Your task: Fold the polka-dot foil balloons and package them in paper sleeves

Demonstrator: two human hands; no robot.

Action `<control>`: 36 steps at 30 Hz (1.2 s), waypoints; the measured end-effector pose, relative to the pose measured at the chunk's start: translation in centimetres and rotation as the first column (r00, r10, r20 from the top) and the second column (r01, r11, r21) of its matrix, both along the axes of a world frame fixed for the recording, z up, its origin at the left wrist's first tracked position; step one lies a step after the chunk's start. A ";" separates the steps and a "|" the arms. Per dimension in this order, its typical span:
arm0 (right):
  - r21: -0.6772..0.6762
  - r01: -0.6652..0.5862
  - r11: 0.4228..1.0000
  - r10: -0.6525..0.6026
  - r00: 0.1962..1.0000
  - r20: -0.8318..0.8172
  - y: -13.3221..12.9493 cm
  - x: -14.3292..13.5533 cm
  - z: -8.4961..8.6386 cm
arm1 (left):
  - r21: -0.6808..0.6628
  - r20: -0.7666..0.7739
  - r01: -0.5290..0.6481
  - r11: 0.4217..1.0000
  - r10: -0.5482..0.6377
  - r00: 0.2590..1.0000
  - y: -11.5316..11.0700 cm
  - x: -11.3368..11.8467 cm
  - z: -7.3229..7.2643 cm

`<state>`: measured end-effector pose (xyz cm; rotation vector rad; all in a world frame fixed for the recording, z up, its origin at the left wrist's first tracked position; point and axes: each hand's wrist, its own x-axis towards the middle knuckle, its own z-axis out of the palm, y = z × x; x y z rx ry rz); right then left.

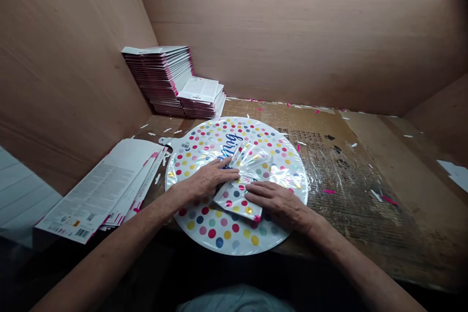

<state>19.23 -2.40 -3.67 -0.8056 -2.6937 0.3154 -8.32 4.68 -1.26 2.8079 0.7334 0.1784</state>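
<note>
A large round white foil balloon (226, 235) with coloured dots and blue lettering lies flat near the table's front edge, its tab pointing to the upper left. On its middle rests a smaller folded piece of dotted foil (237, 200). My left hand (210, 178) lies on the upper left of the folded piece, fingers extended. From the right, my right hand (276, 200) touches the same piece, its fingers stretched flat over it. Both palms face down, and neither hand grips anything that shows.
A tall stack of white and pink printed sleeves (161, 78) stands at the back left, with a lower stack (199, 90) against it. Loose printed cards (98, 190) fan out at the left. Paper scraps dot the cardboard-covered table (351, 180). Wooden panels enclose it.
</note>
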 end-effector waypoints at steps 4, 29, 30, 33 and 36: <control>-0.377 0.350 0.857 -0.464 0.843 -0.273 1.8 0.6 -0.5 | -0.144 0.077 -0.098 0.985 0.110 0.991 0.3 0.2 -0.2; -0.092 0.546 0.832 -0.506 0.818 0.274 11.0 -5.1 3.2 | -0.071 0.179 -0.851 0.521 0.846 0.503 -1.4 4.9 -1.2; -0.118 0.538 0.835 -0.506 0.833 0.223 10.0 -4.9 2.8 | -0.134 0.210 -0.836 0.532 0.840 0.501 -1.6 4.9 -1.0; -0.180 0.525 0.832 -0.509 0.851 0.127 7.1 -4.7 1.9 | -0.496 0.288 -0.674 0.548 0.836 0.467 -1.9 5.0 -0.8; -0.241 0.545 0.803 -0.539 0.837 0.097 5.4 -4.7 1.7 | -0.689 0.355 -0.511 0.514 0.854 0.381 -2.1 5.3 -1.1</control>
